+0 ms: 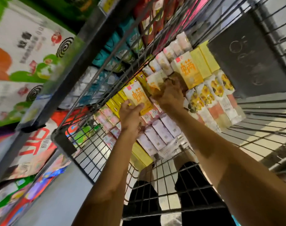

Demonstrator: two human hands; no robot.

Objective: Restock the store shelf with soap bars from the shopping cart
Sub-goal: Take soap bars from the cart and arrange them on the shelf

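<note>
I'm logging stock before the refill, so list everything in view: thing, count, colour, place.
Wire cart: one, dark metal, centre, holding the soap.
Yellow-orange soap boxes: several, one in the left hand, others stacked mid-cart.
Sunflower-print packs: a few, white and yellow, right side of the cart.
Pale lilac packs: several, low in the cart.
Teal packs: several, beyond the cart wall.
Mosquito-coil boxes: two, white and green, shelf at left.
Left hand: shut on a soap box.
Right hand: reaching among boxes, grip unclear.
</note>
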